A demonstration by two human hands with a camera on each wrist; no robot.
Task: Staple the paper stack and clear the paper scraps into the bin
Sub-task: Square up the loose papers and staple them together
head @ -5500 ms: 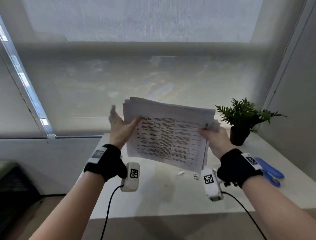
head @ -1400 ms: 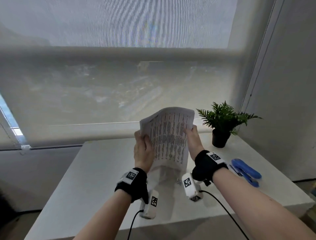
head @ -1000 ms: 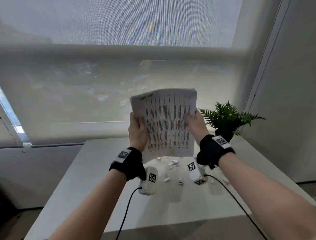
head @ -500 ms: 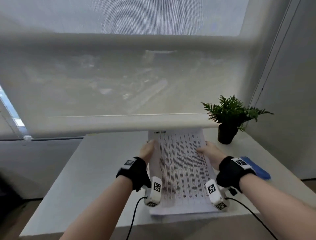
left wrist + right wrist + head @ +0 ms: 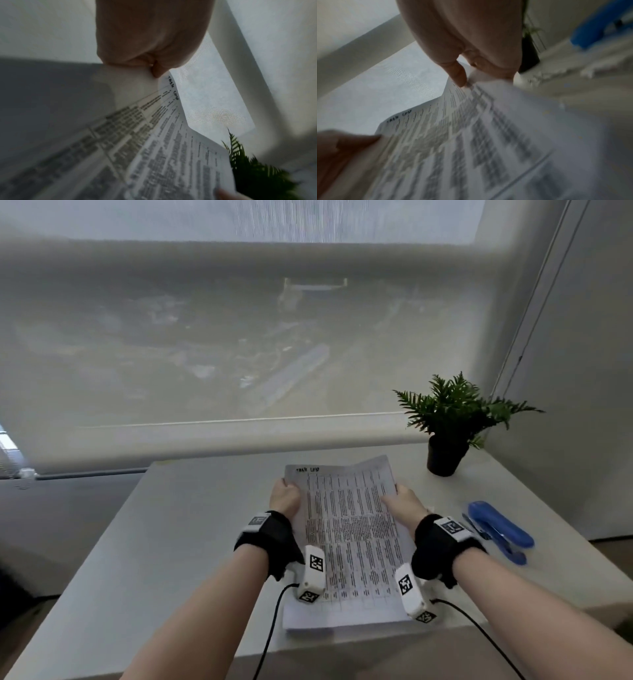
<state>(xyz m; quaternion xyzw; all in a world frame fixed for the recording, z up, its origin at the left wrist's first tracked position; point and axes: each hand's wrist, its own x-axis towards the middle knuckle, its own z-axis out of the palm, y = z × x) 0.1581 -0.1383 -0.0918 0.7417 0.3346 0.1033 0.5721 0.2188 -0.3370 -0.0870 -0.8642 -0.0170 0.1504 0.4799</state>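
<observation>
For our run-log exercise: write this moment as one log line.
step: stack squared, unstapled | left hand: holds paper stack left edge | right hand: holds right edge | blue stapler: untouched on table

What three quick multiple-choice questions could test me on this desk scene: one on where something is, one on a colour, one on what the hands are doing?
1. Where is the stapler?
A. right of the paper stack
B. on top of it
C. left of it

2. What colour is the stapler?
A. red
B. blue
C. black

3. How is the paper stack held?
A. by one hand only
B. lying untouched
C. gripped by the left hand and right hand at its side edges

Answers: 1 A, it lies on the table beyond the right wrist; 2 B, its body is plainly blue; 3 C, both wrist views show thumbs pinching the sheets.
</observation>
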